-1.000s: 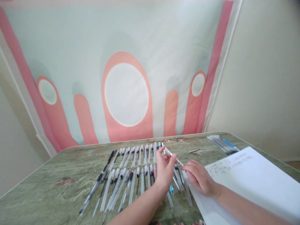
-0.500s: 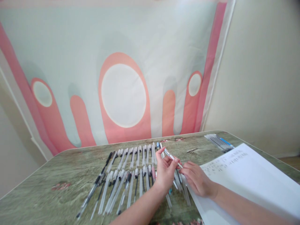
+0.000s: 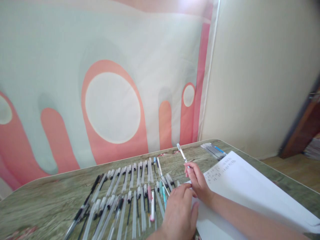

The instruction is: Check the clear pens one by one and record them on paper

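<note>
My right hand (image 3: 197,181) is closed round a slim white pen (image 3: 182,151), which slants up and to the left out of the fingers. The pen's light bluish end points away from me. That hand is above the left edge of the white paper (image 3: 250,193), where rows of small handwriting show near the far corner. My left hand (image 3: 180,208) lies palm down at the paper's left edge, fingers stretched towards the right wrist and thumb apart. Beside it are a white pen with a pink end (image 3: 152,205) and a light blue pen (image 3: 164,196).
Two rows of clear pen barrels (image 3: 135,213) with dark caps and refills spread over the wood-patterned table (image 3: 37,206). Long black pens (image 3: 83,206) line their left side. A bundle of thin refills (image 3: 213,150) lies at the far right. A patterned cloth (image 3: 150,50) hangs behind.
The view has turned right. My left hand has let go of the pen and come down by the paper's edge; my right hand now holds the pen, raised and pointing away.
</note>
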`<action>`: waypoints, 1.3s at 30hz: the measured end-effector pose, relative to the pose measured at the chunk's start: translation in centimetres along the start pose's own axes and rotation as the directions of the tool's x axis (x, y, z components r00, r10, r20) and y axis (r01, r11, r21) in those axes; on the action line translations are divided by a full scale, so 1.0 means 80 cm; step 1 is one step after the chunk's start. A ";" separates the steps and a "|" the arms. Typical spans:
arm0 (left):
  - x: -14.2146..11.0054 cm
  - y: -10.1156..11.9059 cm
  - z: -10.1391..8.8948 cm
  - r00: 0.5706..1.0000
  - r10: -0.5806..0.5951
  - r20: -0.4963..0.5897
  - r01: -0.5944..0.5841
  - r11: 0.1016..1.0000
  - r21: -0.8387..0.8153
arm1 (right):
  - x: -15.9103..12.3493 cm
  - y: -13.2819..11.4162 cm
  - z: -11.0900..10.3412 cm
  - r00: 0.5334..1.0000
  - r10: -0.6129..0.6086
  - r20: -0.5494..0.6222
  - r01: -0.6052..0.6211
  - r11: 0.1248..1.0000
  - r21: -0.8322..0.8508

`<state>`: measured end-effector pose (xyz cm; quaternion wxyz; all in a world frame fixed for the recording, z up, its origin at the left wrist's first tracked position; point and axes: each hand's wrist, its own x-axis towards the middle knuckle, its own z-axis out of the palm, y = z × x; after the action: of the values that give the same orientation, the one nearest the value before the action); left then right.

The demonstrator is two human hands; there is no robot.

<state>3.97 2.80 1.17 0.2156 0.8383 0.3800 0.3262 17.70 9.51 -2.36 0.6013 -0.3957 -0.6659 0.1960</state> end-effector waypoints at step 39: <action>-0.001 -0.028 0.050 0.889 0.211 0.405 -0.374 0.845 0.381 | 0.077 0.127 -0.137 0.933 0.301 -0.199 -0.258 0.171 -0.951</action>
<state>5.68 3.64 -3.03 0.0267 0.9578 0.2660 0.1056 31.37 18.00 -3.67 0.1683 -0.7923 -0.5684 -0.1446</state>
